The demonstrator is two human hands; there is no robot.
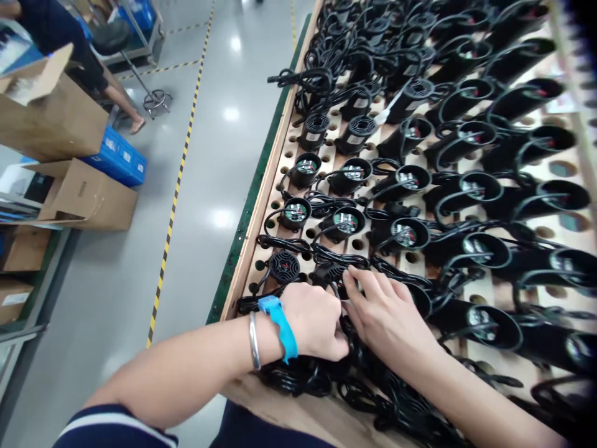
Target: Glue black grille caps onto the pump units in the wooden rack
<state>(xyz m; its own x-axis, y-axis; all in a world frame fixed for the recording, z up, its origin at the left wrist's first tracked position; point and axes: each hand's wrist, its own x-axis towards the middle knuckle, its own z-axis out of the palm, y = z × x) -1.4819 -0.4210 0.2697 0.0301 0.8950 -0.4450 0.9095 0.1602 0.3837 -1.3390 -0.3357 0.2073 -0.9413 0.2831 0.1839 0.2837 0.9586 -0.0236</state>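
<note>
My left hand (313, 320) is closed, with a blue wristband (283, 326) and a metal bangle on its wrist. Its curled fingers hide whatever they grip. Right beside it, my right hand (385, 305) has its fingers bent together at the edge of a black round housing with a slotted cap (332, 272); anything pinched there is too small to make out. Another slotted-cap housing (284, 266) stands to the left of that one. Behind the hands, open black cylinders (345, 223) show green circuit boards and wires inside. Coiled black cables (298, 376) lie in front of my left hand.
A wooden board with round holes (291, 144) bears many rows of black cylinders and cables. Its green-edged support (254, 202) borders a grey floor with striped tape (180, 177). At the left are cardboard boxes (100, 202), blue bins (116, 152), a stool (112, 37) and another person's leg (119, 96).
</note>
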